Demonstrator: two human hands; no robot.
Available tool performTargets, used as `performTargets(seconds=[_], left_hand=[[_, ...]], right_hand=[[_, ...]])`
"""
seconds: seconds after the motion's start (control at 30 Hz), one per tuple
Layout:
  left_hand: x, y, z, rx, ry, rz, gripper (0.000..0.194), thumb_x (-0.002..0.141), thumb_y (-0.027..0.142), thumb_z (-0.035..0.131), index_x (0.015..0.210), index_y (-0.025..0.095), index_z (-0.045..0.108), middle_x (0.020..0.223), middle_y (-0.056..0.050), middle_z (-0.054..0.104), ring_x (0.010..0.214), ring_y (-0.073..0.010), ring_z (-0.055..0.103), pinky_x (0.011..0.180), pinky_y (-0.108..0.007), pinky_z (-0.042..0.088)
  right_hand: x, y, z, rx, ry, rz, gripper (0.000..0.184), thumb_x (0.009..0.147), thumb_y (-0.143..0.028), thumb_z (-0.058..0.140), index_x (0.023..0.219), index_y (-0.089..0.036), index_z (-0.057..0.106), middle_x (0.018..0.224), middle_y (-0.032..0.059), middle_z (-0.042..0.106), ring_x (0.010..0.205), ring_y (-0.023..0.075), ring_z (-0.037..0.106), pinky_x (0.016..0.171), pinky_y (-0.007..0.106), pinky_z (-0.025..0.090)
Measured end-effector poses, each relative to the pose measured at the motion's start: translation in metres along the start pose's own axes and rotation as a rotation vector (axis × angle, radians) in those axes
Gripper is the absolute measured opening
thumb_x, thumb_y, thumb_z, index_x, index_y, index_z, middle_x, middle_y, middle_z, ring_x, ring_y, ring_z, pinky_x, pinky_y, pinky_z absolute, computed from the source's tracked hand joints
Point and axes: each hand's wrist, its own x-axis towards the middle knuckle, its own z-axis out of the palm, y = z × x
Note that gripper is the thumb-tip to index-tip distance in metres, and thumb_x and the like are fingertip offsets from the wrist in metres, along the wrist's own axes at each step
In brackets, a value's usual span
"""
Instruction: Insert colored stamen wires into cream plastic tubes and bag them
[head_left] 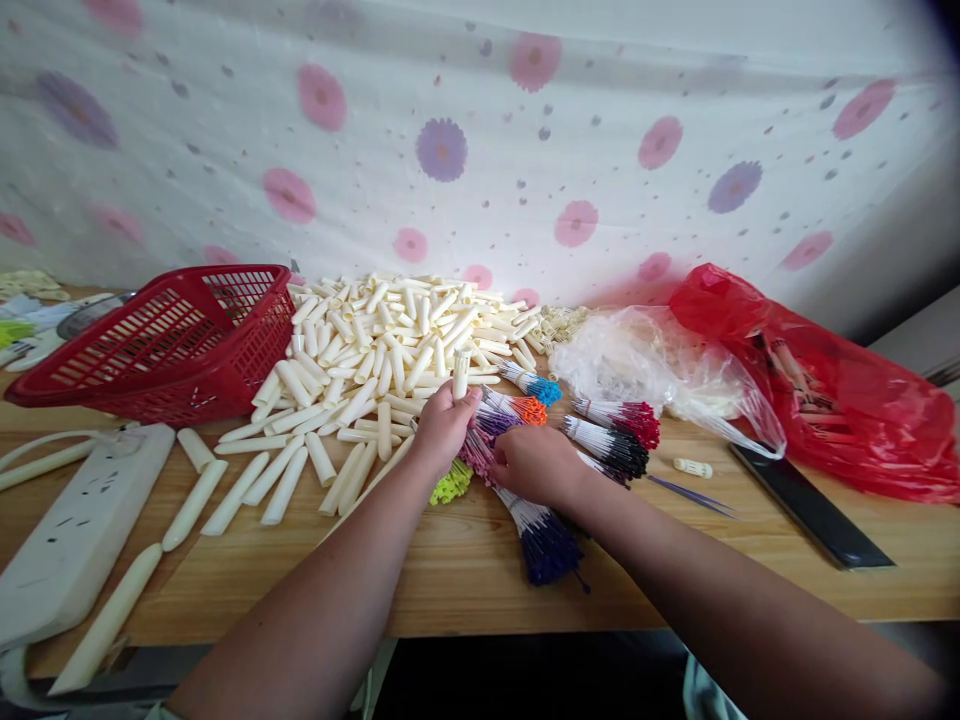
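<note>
My left hand (444, 430) is closed round a small cream slotted plastic tube (461, 372), which stands upright from the grip. To its right, my right hand (534, 462) reaches in among bundles of thin white sticks with coloured tips. Its fingers are curled together, and whatever they pinch is hidden. Around it lie a blue-tipped bundle (536, 384), an orange-tipped bundle (529, 409), a red-tipped bundle (626, 420), a black-tipped bundle (613, 448), a dark navy-tipped bundle (546, 545) and a yellow-green bundle (451, 484). My hands partly cover pink and purple bundles.
Behind my hands spreads a big pile of cream plastic tubes (375, 340). A red basket (255, 345) and a white power strip (82, 520) are at left. Rightward lie tweezers (690, 495), another slotted tube (692, 467), a black flat object (810, 505), and clear (622, 350) and red bags (885, 420).
</note>
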Motion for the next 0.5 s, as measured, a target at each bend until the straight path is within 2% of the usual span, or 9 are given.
performTargets(seconds=[0.17, 0.33, 0.43, 0.5], left_hand=[[0.002, -0.003, 0.000, 0.061, -0.016, 0.016, 0.020, 0.079, 0.035, 0.056, 0.069, 0.018, 0.051, 0.053, 0.005, 0.046, 0.052, -0.0111, 0.043, 0.055, -0.022, 0.035], [-0.001, 0.005, -0.005, 0.131, -0.054, 0.008, 0.020, 0.077, 0.036, 0.059, 0.073, 0.017, 0.053, 0.056, 0.005, 0.049, 0.054, -0.0117, 0.044, 0.057, -0.023, 0.035], [-0.004, 0.017, -0.008, 0.187, -0.086, 0.058, 0.019, 0.075, 0.035, 0.063, 0.074, 0.017, 0.056, 0.063, 0.005, 0.051, 0.061, -0.0118, 0.046, 0.062, -0.022, 0.036], [-0.004, 0.028, -0.008, 0.272, -0.089, 0.139, 0.018, 0.077, 0.035, 0.062, 0.077, 0.017, 0.059, 0.070, 0.004, 0.054, 0.067, -0.0125, 0.048, 0.066, -0.022, 0.037]], right_hand=[[-0.003, 0.006, 0.010, 0.041, 0.049, 0.004, 0.021, 0.079, -0.026, 0.046, 0.077, -0.022, 0.067, 0.082, 0.0041, 0.071, 0.075, 0.0208, 0.066, 0.056, 0.026, 0.038], [-0.020, 0.029, -0.001, 0.052, 0.114, 0.018, 0.022, 0.081, -0.025, 0.044, 0.075, -0.019, 0.064, 0.074, 0.0063, 0.069, 0.067, 0.0201, 0.062, 0.053, 0.026, 0.031], [-0.026, 0.050, -0.009, 0.174, 0.129, -0.076, 0.019, 0.081, -0.023, 0.046, 0.072, -0.018, 0.061, 0.067, 0.0033, 0.065, 0.062, 0.0147, 0.057, 0.053, 0.024, 0.030], [-0.024, 0.058, -0.009, 0.312, 0.128, -0.158, 0.017, 0.082, -0.023, 0.047, 0.071, -0.018, 0.060, 0.065, 0.0007, 0.063, 0.059, 0.0115, 0.054, 0.053, 0.022, 0.030]])
